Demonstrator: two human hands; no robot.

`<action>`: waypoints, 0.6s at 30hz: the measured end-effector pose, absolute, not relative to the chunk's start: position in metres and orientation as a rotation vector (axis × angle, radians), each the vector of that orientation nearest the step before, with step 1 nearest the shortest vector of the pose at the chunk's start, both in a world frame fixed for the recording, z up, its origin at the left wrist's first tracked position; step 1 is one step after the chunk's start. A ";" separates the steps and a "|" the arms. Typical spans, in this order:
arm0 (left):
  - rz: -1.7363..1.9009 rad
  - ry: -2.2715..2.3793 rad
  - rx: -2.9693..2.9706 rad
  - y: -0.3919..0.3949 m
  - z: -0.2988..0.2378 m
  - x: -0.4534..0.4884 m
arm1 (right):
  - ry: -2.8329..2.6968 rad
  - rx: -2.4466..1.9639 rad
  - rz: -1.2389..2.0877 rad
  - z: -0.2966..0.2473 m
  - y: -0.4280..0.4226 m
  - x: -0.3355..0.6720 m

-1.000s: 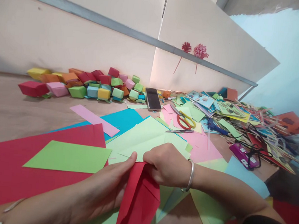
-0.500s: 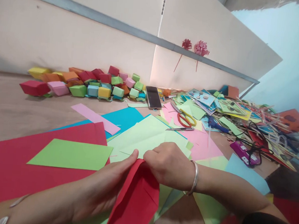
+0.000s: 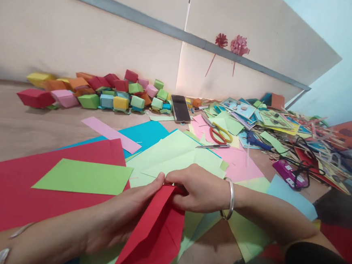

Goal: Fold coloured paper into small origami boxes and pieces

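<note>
A folded piece of red paper [image 3: 155,236] is held between both hands at the bottom centre, its layers slightly apart and its far end at my fingertips. My left hand [image 3: 127,213] grips its left side, with the thumb along the top edge and the other fingers hidden behind it. Curled fingers of my right hand [image 3: 192,188] pinch the far end, the fingertips tucked at the fold. Beneath the hands lies a pale green sheet [image 3: 174,152]. A bright green rectangle [image 3: 84,177] rests on a large red sheet [image 3: 36,202] to the left.
Several folded paper boxes [image 3: 90,101] line the wall beside a phone [image 3: 180,108]. Scissors [image 3: 221,133] and a craft knife [image 3: 212,146] lie ahead. Rightward are a glue gun [image 3: 257,140], a purple box with a black cord [image 3: 288,173] and a pile of cards [image 3: 274,119].
My right hand's fingers have shifted along the far end of the red paper, and its layers show more widely parted. The view has tilted slightly downward.
</note>
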State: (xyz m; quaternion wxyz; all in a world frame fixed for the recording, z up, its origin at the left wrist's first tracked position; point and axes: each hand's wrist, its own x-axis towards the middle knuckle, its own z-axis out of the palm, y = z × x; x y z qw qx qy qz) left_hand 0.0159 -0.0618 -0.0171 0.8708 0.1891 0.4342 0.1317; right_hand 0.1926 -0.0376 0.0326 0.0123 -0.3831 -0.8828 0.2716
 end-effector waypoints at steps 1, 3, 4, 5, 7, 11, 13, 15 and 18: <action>0.254 0.904 0.427 -0.062 -0.017 0.015 | -2.757 -1.180 0.862 0.032 -0.038 0.192; 0.228 0.869 0.496 -0.064 -0.017 0.014 | -2.729 -1.181 0.880 0.031 -0.039 0.191; 0.228 0.843 0.525 -0.064 -0.017 0.015 | -2.697 -1.192 0.888 0.031 -0.040 0.190; 0.232 0.818 0.549 -0.065 -0.017 0.015 | -2.657 -1.206 0.899 0.030 -0.041 0.189; 0.242 0.782 0.584 -0.065 -0.017 0.016 | -2.568 -1.229 0.927 0.027 -0.043 0.187; 0.207 0.742 0.579 -0.058 -0.021 0.015 | -2.473 -1.226 0.978 0.025 -0.042 0.189; 0.205 0.676 0.530 -0.052 -0.023 0.013 | -2.394 -1.231 0.982 0.025 -0.037 0.191; 0.304 0.659 0.546 -0.048 -0.023 0.011 | -2.213 -1.276 1.032 0.024 -0.032 0.192; 0.694 0.864 0.747 -0.048 -0.017 0.011 | -1.805 -1.368 1.253 0.018 -0.024 0.188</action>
